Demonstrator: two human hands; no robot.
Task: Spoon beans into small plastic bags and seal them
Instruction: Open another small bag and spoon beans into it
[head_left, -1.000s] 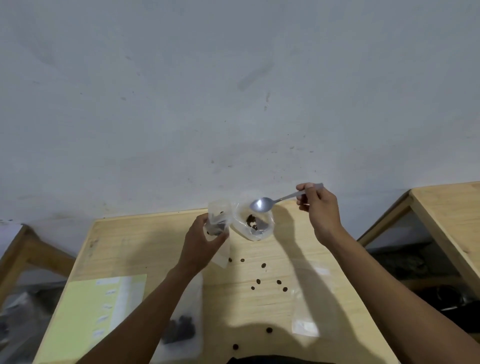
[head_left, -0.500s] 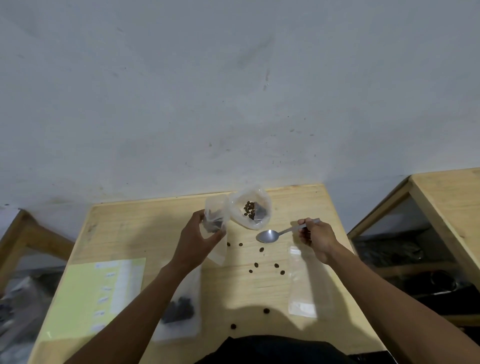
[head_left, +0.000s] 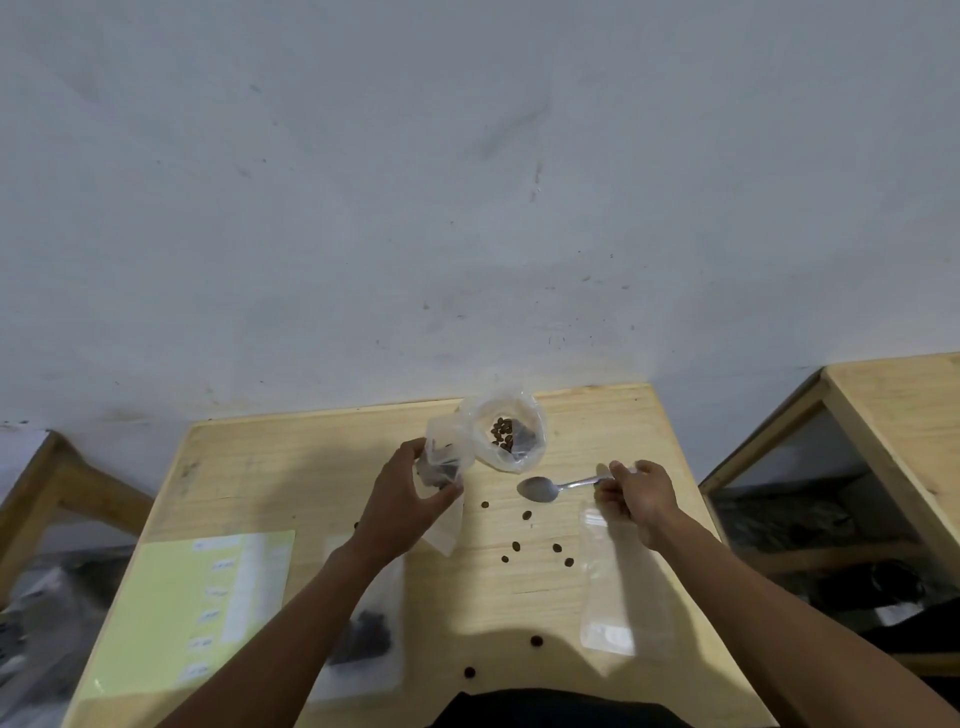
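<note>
Head view is showing the left hand (head_left: 410, 499) gripping a small bag (head_left: 444, 462) of beans just left of the supply bag (head_left: 511, 434), while the right hand (head_left: 636, 493) is pinching the empty spoon (head_left: 540, 488) (bowl just before that bag). Filling seems to be ending; sealing likely calls for both hands.

bare forearms (head_left: 291, 623), dark garment (head_left: 550, 709) at the torso.
</note>
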